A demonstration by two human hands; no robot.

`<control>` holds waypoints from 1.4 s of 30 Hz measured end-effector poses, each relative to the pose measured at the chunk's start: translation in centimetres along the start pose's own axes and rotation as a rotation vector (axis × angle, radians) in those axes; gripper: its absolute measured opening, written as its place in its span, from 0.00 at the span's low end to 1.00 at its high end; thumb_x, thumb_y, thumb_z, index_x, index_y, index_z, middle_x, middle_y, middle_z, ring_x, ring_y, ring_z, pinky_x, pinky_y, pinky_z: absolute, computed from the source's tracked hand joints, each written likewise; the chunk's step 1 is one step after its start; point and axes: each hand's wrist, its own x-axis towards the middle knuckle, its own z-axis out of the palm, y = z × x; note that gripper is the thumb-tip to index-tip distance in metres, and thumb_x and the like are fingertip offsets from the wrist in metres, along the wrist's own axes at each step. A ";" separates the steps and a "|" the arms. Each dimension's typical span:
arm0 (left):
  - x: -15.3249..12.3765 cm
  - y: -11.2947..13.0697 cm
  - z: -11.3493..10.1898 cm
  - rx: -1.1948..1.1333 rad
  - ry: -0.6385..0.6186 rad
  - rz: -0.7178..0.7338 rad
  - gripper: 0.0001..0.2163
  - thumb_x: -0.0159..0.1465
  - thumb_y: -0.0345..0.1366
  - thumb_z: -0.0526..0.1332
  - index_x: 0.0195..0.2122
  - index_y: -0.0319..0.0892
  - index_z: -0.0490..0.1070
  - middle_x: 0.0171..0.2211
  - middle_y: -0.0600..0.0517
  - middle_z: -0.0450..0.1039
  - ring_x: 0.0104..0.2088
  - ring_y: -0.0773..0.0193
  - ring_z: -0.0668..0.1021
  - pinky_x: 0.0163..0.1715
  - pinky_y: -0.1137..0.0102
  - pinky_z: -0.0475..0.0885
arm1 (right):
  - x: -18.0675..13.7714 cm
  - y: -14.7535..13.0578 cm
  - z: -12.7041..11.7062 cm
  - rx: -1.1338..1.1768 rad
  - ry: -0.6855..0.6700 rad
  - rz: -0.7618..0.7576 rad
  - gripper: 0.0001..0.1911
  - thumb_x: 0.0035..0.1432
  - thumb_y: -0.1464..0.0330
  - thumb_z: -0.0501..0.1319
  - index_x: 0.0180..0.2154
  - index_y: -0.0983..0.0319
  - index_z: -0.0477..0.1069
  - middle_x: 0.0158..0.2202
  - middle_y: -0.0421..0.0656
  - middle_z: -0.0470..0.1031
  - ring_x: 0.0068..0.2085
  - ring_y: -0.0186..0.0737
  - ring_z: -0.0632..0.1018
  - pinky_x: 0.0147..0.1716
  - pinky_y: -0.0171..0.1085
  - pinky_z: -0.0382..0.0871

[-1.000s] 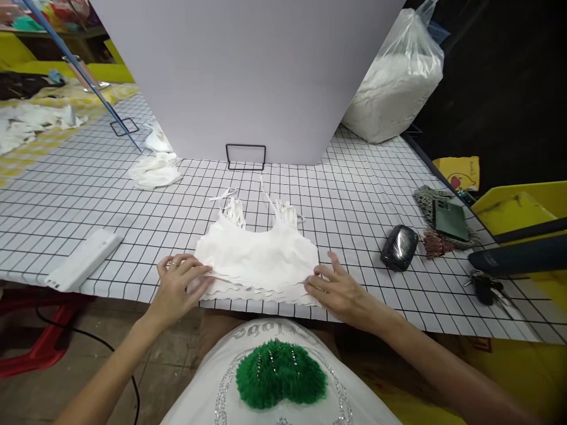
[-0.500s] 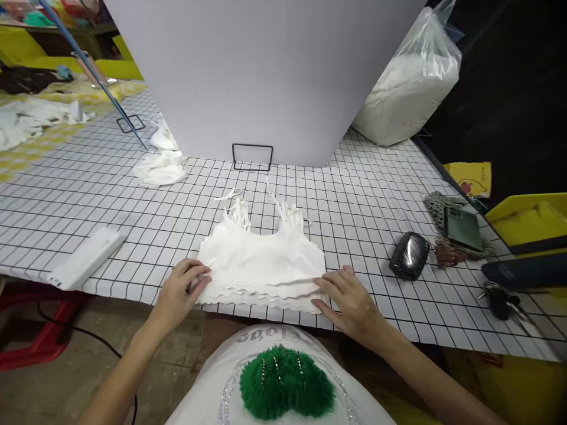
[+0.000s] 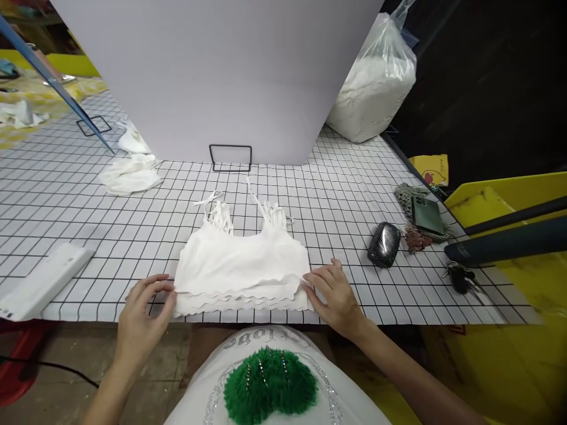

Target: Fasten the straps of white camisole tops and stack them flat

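Note:
A stack of white strappy crop tops (image 3: 241, 260) lies flat on the grid-patterned cloth, straps pointing away from me. Their wavy hems overlap in layers near the table's front edge. At the lower left corner of the stack is my left hand (image 3: 145, 310), its thumb and fingers apart and the tips just at the fabric's edge. My right hand (image 3: 334, 298) is at the lower right side, with thumb and fingertips closed on the edge of the upper top, whose hem is rumpled there.
A large pale board (image 3: 221, 82) stands behind a black wire stand (image 3: 230, 158). White cloth (image 3: 130, 174) and a white power strip (image 3: 46, 280) lie left. On the right are a black shiny case (image 3: 384, 244), a phone (image 3: 427, 214), keys (image 3: 460, 277) and a bulging plastic bag (image 3: 372, 88).
The view has turned right, so everything sits further left. My left fingertips have drawn back from on top of the fabric to its edge. The upper top's hem lies lower on the left.

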 end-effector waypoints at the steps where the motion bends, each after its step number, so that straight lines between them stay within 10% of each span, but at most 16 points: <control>1: -0.1 -0.3 0.2 0.012 -0.026 0.043 0.08 0.67 0.43 0.59 0.40 0.46 0.74 0.49 0.46 0.74 0.47 0.52 0.78 0.40 0.61 0.77 | 0.0 -0.1 0.1 0.002 -0.022 -0.002 0.06 0.64 0.76 0.60 0.43 0.63 0.70 0.36 0.44 0.76 0.39 0.42 0.74 0.58 0.61 0.62; 12: 0.5 0.9 0.8 -0.027 0.090 0.091 0.07 0.68 0.40 0.60 0.36 0.44 0.75 0.41 0.50 0.77 0.30 0.65 0.78 0.32 0.68 0.76 | -0.1 0.6 0.4 0.102 -0.197 -0.005 0.16 0.63 0.75 0.58 0.51 0.62 0.71 0.41 0.47 0.74 0.44 0.46 0.73 0.58 0.66 0.59; 19: 0.6 1.1 0.4 -0.078 0.068 0.084 0.08 0.69 0.41 0.59 0.37 0.44 0.74 0.38 0.51 0.77 0.38 0.61 0.80 0.39 0.67 0.77 | 0.9 1.2 -0.1 0.152 -0.040 -0.051 0.10 0.63 0.80 0.56 0.38 0.61 0.72 0.34 0.43 0.72 0.39 0.41 0.72 0.55 0.58 0.65; 25: -0.1 0.9 -1.0 -0.062 -0.040 0.059 0.10 0.69 0.45 0.59 0.35 0.46 0.75 0.37 0.51 0.77 0.36 0.61 0.81 0.34 0.69 0.78 | -0.2 1.4 -2.0 0.141 -0.191 -0.052 0.13 0.64 0.79 0.53 0.42 0.61 0.73 0.38 0.45 0.75 0.44 0.43 0.74 0.60 0.63 0.60; 29: 0.3 3.1 0.1 -0.004 -0.083 0.133 0.12 0.72 0.42 0.55 0.51 0.47 0.74 0.54 0.45 0.73 0.53 0.53 0.78 0.44 0.62 0.80 | 0.2 0.3 -1.0 0.041 -0.310 -0.108 0.24 0.69 0.72 0.50 0.64 0.64 0.61 0.58 0.55 0.71 0.60 0.51 0.71 0.64 0.65 0.52; 32: 0.7 4.9 2.7 0.134 -0.259 0.353 0.22 0.75 0.38 0.48 0.70 0.48 0.54 0.69 0.45 0.57 0.68 0.50 0.62 0.62 0.50 0.68 | 0.7 -0.4 0.2 -0.022 -0.359 -0.193 0.29 0.71 0.62 0.51 0.69 0.66 0.52 0.67 0.57 0.62 0.69 0.56 0.60 0.66 0.66 0.45; 39: 0.3 4.1 6.2 0.395 -0.289 0.535 0.32 0.73 0.49 0.51 0.73 0.43 0.44 0.73 0.42 0.44 0.72 0.44 0.50 0.67 0.47 0.56 | -0.4 1.4 -0.4 -0.022 0.022 0.015 0.06 0.65 0.75 0.56 0.40 0.62 0.70 0.37 0.47 0.76 0.42 0.46 0.77 0.59 0.63 0.60; 42: 0.3 4.1 5.8 0.372 -0.289 0.534 0.30 0.73 0.49 0.50 0.73 0.46 0.46 0.74 0.44 0.43 0.72 0.43 0.50 0.67 0.46 0.55 | 0.4 0.7 -0.4 0.004 0.076 -0.003 0.09 0.64 0.75 0.57 0.45 0.60 0.70 0.38 0.45 0.75 0.41 0.44 0.77 0.60 0.61 0.61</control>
